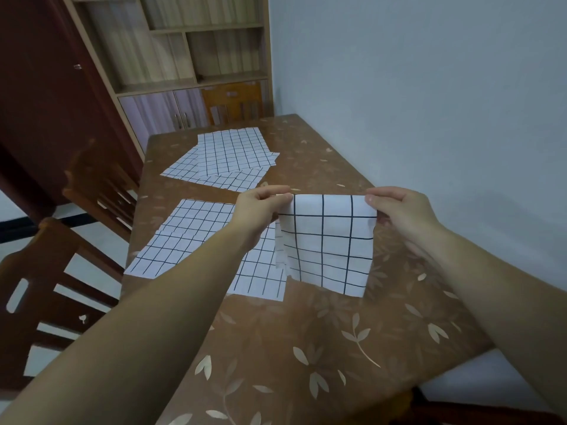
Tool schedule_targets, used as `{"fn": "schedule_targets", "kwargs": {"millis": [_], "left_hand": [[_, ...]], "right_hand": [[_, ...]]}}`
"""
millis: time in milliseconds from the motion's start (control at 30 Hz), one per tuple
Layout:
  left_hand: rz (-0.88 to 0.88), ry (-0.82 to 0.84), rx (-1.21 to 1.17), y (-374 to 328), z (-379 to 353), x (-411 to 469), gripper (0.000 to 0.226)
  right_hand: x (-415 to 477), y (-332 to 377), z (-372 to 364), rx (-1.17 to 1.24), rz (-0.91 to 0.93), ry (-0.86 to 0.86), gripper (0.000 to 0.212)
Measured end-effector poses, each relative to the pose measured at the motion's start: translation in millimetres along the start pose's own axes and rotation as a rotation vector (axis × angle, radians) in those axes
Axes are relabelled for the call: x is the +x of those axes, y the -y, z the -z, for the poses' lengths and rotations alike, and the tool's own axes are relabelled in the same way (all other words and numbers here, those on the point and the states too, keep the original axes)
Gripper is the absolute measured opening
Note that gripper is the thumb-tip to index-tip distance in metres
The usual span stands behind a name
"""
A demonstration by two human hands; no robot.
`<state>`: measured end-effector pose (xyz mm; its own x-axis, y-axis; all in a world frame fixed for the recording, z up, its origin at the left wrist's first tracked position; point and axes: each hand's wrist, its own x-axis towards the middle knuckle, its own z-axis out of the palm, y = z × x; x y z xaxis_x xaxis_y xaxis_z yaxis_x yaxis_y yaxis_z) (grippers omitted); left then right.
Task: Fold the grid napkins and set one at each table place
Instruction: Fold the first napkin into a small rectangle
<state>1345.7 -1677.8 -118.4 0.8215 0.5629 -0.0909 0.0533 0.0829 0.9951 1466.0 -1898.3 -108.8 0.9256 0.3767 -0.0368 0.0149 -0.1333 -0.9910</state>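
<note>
While the bench (pixel 306 348) runs along the wall (pixel 429 87) under its brown leaf-patterned cover, it carries the whole stock of cloth. The far napkins (pixel 227 154) lie spread flat toward the far end, overlapping one another. The near napkins (pixel 196 237) lie open closer in, partly hidden behind the left arm (pixel 184 286). Both lots look unfolded, probably laid out so that each can be lifted in turn. Wooden chairs (pixel 101 194) stand along the left side, and I take them to mark the places to be set. No folded napkin lies in front of any of them, so the task seems to be at an early stage.

The held napkin (pixel 328 246) hangs in front of the person, over the right part of the bench and just beside the near napkins. I cannot tell whether its lower edge touches the cover. It looks doubled over, with a frayed edge showing layers on its left. Holding it by the top edge likely lets its own weight pull it straight so the halves line up. The left hand (pixel 260 210) and right hand (pixel 402 213) are raised level with each other, both arms reaching forward. Each grip is clamped on an upper corner, thumb and fingers pinching the cloth.
</note>
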Motion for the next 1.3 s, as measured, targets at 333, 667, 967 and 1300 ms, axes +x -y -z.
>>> {"fn": "schedule_targets", "kwargs": {"millis": [333, 667, 967, 1300], "left_hand": [[-0.133, -0.010, 0.622, -2.4, 2.5, -8.0, 0.011], [-0.354, 0.284, 0.948, -26.1, -35.9, -22.2, 0.025], [-0.217, 0.215, 0.645, -31.8, -33.7, -26.4, 0.020], [-0.106, 0.266, 0.537, -34.3, -6.7, -36.9, 0.011]], "right_hand": [[-4.0, 4.1, 11.7, -0.436, 0.205, 0.030, 0.021], [-18.5, 33.1, -15.3, -0.383, 0.378, 0.187, 0.019], [-25.5, 3.6, -1.7, -0.531, 0.189, 0.317, 0.063], [-22.4, -11.7, -3.0, -0.487, 0.217, 0.369, 0.023]]}}
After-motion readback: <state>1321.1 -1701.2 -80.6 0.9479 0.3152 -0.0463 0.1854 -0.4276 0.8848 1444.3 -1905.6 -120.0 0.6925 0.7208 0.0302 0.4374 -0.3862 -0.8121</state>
